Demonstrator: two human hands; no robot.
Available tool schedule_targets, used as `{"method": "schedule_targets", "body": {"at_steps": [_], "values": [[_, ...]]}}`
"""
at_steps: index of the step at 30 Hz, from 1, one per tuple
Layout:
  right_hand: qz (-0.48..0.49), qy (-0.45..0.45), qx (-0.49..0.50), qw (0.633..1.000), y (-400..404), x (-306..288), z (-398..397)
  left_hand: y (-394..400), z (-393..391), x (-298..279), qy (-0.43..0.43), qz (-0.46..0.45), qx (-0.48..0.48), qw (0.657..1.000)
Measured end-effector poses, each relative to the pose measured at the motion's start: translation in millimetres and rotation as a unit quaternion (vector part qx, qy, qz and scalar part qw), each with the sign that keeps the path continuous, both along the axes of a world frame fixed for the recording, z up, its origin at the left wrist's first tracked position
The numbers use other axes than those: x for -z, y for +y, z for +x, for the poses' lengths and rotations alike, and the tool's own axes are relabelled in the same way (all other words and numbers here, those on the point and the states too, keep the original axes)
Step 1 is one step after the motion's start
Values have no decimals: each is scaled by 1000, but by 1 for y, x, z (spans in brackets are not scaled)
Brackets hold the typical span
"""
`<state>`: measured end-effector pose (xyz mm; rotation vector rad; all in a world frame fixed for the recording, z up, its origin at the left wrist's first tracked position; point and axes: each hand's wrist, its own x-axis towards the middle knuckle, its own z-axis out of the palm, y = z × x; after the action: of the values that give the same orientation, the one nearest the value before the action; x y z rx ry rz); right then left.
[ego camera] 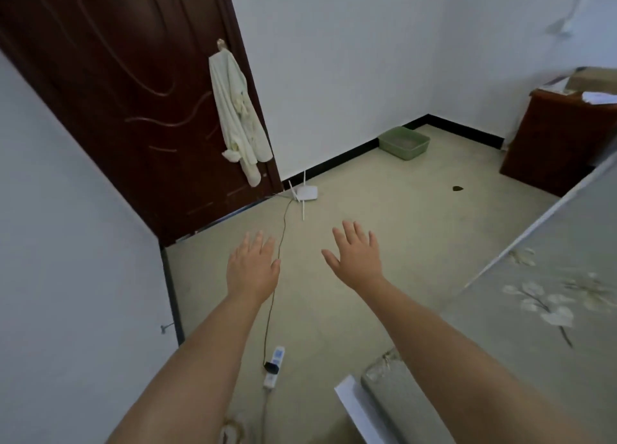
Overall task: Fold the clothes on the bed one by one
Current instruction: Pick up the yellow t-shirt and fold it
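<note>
- The bed (547,296) sat at the right edge of the view, showing only a corner of floral-printed cover. No clothes to fold were in sight there, so where the task's garments lay could not be told.
- Left hand (252,270) and right hand (357,260) were both stretched out over the floor (384,209), fingers (349,233) spread straight and holding nothing. Neither touched the bed.
- Risk one, as I judged it: the head was aimed at the floor and door, not the bed. A reach for a garment from there would go blind and could catch the cover instead.
- Risk two: a dark cable (277,276) ran across the floor right under the left hand, from the white router (306,193) by the wall to the power strip (274,366) near the feet. A step toward the bed could snag it and drag the router.
- A pale cloth (238,119) hung on the brown door (127,92). It was off the bed, so taking it for one of the clothes would be a mistake.
- Farther off, a green tray (404,143) in the corner and a brown cabinet (554,143) stood well clear of both hands.
</note>
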<state>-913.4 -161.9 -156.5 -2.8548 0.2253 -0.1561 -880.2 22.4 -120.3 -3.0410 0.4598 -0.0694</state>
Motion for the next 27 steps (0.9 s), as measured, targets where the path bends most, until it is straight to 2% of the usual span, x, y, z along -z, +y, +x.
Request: {"method": "schedule_targets", "body": {"at_steps": [8, 13, 17, 20, 27], "values": [[-9, 8, 2, 1000, -3, 5, 142, 27, 154, 1, 15, 32, -5, 999], [-16, 4, 59, 998, -33, 7, 213, -12, 259, 2, 24, 31, 53, 998], [-39, -8, 138, 990, -85, -6, 244, -95, 327, -6, 0, 1, 177, 984], [-52, -13, 210, 976, -134, -18, 247, -174, 350, -11, 6, -22, 267, 963], [-66, -6, 381, 922, -279, -16, 227, -388, 357, -4, 13, -70, 466, 882]]}}
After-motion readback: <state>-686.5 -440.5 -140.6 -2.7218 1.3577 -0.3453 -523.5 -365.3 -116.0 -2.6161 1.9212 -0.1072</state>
